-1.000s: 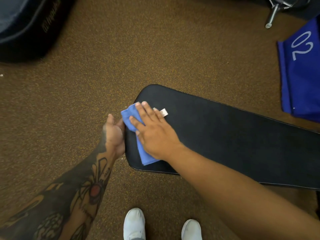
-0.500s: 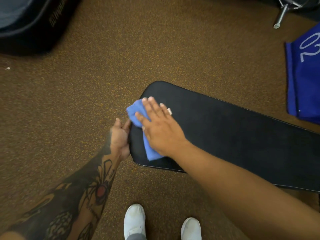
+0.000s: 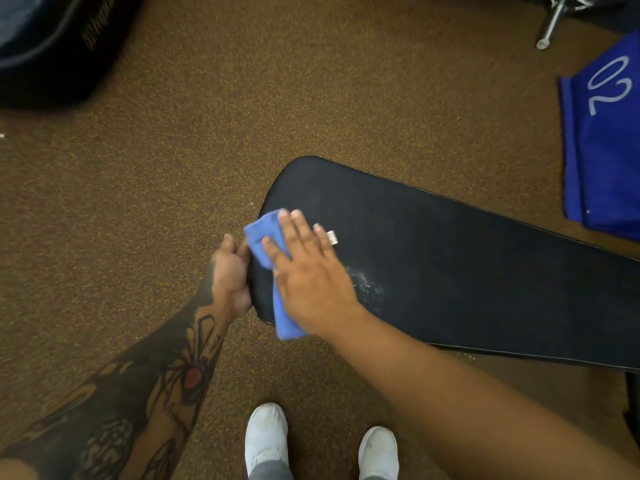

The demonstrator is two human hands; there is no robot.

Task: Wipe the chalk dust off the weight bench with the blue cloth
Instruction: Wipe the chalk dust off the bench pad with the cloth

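The right hand (image 3: 311, 271) lies flat on the cloth (image 3: 266, 233) at the near end of the weight bench (image 3: 467, 271), with the left hand (image 3: 230, 275) just to its left on the bench edge and chalk dust (image 3: 367, 285) just to its right.

right hand (image 3: 313, 282) flat on blue cloth (image 3: 268, 233); left hand (image 3: 230, 275) gripping bench (image 3: 467, 271) end

The right hand (image 3: 311, 271) and the blue cloth (image 3: 268, 244) under it now sit a little nearer the close edge of the table (image 3: 467, 265) than a second ago. A patch of white chalk dust (image 3: 367, 285) now shows just beside the hand, uncovered.
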